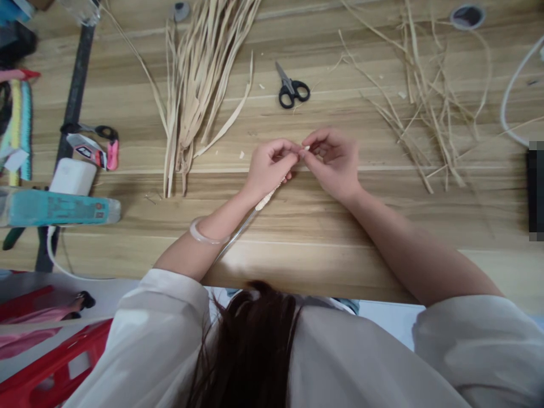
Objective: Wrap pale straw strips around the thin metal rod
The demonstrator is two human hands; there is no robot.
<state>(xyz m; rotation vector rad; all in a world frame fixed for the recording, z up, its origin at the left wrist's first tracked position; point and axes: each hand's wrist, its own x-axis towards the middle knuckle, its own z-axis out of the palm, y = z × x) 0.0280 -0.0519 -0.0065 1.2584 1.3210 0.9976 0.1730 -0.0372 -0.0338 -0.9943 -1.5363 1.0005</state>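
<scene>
My left hand [268, 168] and my right hand [334, 161] meet over the middle of the wooden table [297, 238]. Both pinch the top end of a thin stick [242, 228] whose upper part is wrapped in pale straw strip. The stick slants down and left past my left wrist, which wears a pale bangle [203, 234]. My left hand is closed around the wrapped part. My right fingertips hold the small straw end at the tip.
A bundle of pale straw strips [199, 79] lies left of my hands, and loose thin strands [425, 107] are scattered to the right. Black scissors [291, 89] lie beyond my hands. A blue box [55, 207], a white charger [72, 177] and small tools sit at the left.
</scene>
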